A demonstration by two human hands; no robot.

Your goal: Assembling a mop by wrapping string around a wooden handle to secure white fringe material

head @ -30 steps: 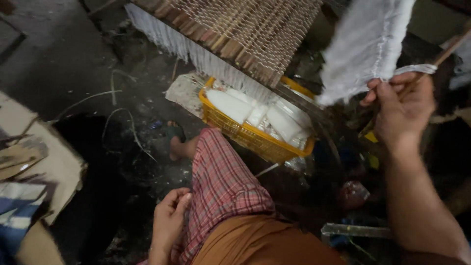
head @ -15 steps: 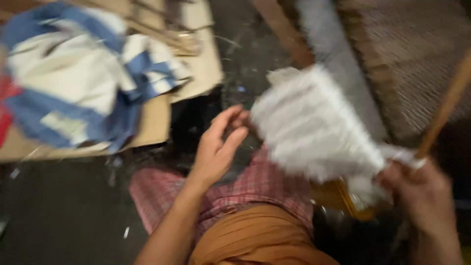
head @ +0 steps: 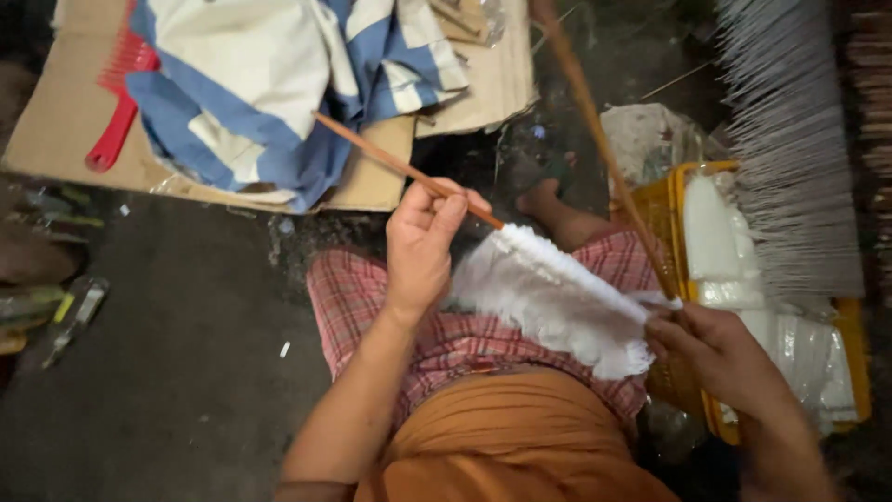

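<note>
Two bare hands hold one object between them: a band of white fringed fibre (head: 557,297) stretched across the lap. Left hand (head: 423,246), fingers closed in a pinch on a thin brown stick (head: 400,165) at the fringe's upper-left end; this stick runs up and left from the grip, over the blue-and-white cloth (head: 269,84) lying on cardboard (head: 56,130) on the floor. Right hand (head: 715,349), fingers closed on the fringe's lower-right end and on the foot of a second, longer stick (head: 595,139), which rises steeply toward the top edge of the view. Long axis of the fringe: upper left to lower right, from the left grip down to the right grip, above the checked cloth (head: 372,297) on the thigh. Each hand sits at its own end; neither is nearer the middle. Beside the right hand, on the floor, a yellow crate (head: 664,214) holds white material; a red comb (head: 116,102) lies on the cardboard's left part.
</note>
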